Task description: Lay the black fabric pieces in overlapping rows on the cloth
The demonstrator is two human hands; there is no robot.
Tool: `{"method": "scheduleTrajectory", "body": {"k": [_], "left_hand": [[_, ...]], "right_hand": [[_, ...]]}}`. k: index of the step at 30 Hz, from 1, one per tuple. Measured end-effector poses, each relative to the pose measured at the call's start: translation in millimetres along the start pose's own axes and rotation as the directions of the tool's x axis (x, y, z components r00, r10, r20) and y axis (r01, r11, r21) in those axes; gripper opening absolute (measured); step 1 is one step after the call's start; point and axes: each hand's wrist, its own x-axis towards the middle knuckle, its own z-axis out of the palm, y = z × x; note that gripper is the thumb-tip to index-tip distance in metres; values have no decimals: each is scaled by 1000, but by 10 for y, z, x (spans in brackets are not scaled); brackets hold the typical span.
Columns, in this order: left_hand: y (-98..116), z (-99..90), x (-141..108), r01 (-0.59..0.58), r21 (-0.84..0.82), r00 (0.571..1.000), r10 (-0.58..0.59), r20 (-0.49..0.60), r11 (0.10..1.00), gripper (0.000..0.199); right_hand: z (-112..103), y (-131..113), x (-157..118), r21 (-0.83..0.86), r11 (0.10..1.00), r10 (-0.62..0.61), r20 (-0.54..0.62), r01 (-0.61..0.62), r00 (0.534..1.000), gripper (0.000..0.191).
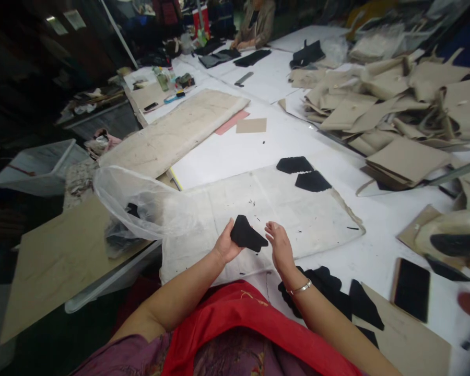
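My left hand (227, 245) grips a black fabric piece (247, 234) by its left side, holding it above the white padded board (215, 209). Just right of the piece, my right hand (279, 243) is raised with its fingers apart and nothing in them. A bracelet circles that wrist. Two more black cut pieces (313, 181) lie at the far right of the board, near its edge. Beneath my right forearm, a pile of black pieces (325, 284) is partly hidden. Small black scraps dot the board.
Beige cut panels (407, 99) are heaped at the right. A phone (412, 289) lies near a beige sheet (411, 334). On the left are a clear plastic bag (129, 193) and a thick beige board (172, 130). A person (256, 26) works at the far table end.
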Motion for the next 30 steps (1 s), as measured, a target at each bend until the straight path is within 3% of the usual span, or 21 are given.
{"method": "scheduleTrajectory", "body": {"k": [2, 4, 8, 15, 20, 23, 27, 30], "left_hand": [[-65, 81, 30, -44, -14, 998, 44, -43, 999, 46], [-138, 156, 75, -111, -15, 990, 109, -92, 994, 41], [-213, 252, 165, -222, -43, 967, 214, -137, 974, 31], [-207, 396, 226, -196, -111, 975, 182, -124, 974, 37], [-116, 473, 322, -188, -122, 974, 169, -150, 975, 28], [-67, 488, 384, -160, -116, 984, 150, -92, 980, 38], [-138, 483, 462, -246, 68, 962, 252, -105, 967, 34], [-178, 498, 519, -288, 199, 943, 314, -112, 937, 33]], "right_hand": [[116, 44, 23, 203, 966, 173, -37, -163, 984, 52], [229, 25, 2, 242, 952, 210, -62, -190, 976, 53], [317, -99, -60, 139, 985, 109, -79, -97, 991, 48], [271, -131, -4, -52, 999, -1, -50, -2, 999, 45], [189, -206, 108, -179, 982, 57, 18, -53, 998, 46], [99, -249, 185, -331, 943, 11, 119, 29, 993, 42], [44, -279, 255, -555, 821, 58, 307, 130, 950, 37], [40, -321, 321, -651, 736, 90, 366, 185, 926, 27]]}}
